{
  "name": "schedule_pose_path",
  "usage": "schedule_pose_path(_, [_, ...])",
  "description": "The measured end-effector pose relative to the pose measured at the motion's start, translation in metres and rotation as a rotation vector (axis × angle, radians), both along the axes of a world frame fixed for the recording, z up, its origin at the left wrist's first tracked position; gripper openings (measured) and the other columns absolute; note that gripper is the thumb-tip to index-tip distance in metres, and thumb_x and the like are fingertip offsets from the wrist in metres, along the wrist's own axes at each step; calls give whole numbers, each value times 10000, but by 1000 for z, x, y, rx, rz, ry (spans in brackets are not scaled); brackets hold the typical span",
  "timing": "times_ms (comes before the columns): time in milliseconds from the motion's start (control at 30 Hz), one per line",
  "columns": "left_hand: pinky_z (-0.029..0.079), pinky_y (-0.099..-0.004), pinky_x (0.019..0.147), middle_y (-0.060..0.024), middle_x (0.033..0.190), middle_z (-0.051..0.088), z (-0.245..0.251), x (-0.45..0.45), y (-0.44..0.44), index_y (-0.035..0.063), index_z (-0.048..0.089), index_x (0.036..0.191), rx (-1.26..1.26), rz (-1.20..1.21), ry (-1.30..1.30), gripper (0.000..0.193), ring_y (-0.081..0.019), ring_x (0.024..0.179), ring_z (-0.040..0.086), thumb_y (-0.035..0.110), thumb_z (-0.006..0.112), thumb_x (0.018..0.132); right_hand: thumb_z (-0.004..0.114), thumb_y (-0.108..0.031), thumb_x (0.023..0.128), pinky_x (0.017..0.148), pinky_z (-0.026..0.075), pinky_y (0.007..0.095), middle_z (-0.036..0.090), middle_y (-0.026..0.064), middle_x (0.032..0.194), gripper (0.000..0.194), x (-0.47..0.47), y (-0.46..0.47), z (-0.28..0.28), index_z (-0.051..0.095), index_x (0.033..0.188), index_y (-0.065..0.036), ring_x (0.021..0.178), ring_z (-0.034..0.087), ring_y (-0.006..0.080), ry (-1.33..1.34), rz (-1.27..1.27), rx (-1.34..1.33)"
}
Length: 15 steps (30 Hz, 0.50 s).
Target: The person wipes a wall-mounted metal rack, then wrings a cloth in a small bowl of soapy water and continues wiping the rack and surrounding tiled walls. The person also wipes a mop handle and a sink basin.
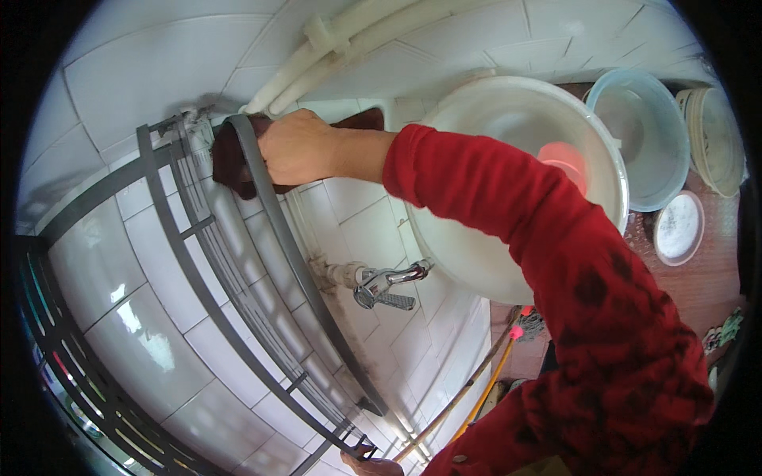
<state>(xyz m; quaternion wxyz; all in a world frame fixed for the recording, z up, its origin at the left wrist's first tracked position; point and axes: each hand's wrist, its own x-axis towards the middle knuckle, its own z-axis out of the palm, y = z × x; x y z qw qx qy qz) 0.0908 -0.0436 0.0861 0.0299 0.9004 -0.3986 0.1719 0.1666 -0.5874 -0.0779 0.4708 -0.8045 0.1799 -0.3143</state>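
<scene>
My right hand (303, 147), at the end of a red sleeve, grips a dark brown cloth (229, 157). The cloth is folded around one end of the flat front bar (297, 268) of a grey metal wall rack (202, 291). Part of the cloth sticks out beyond my wrist. At the lower edge of the view, my left hand (372, 465) is partly cut off, its fingers closed on the rack's other end. Below the rack, a chrome tap (390, 285) comes out of the tiled wall.
A large white tub (476, 256) holds a pink container (562, 160). A pale blue basin (649, 143), stacked buckets (717, 140) and a small white basin (678, 229) stand on the reddish floor. Pipes (333, 50) run along the wall. Mop handles (485, 387) lean nearby. A dark slotted shelf (77, 369) is at left.
</scene>
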Motion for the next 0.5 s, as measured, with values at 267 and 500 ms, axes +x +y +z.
schedule_pose_path(267, [432, -333, 661, -101, 795, 585, -2, -10, -7, 7, 584, 837, -245, 220, 24, 452, -205, 744, 538, 432, 437, 886, 576, -415, 777, 722, 493, 435, 659, 171, 863, 391, 13, -7, -9, 674, 913, -61, 832, 625, 333, -100, 224, 48])
schedule_pose_path(500, [442, -347, 642, -104, 815, 605, 5, -9, -2, 8, 598, 849, -250, 298, 149, 396, -223, 740, 553, 358, 417, 889, 544, -259, 868, 587, 470, 325, 636, 90, 711, 242, -6, 23, -42, 633, 1066, -153, 608, 617, 219, -559, 99, 308])
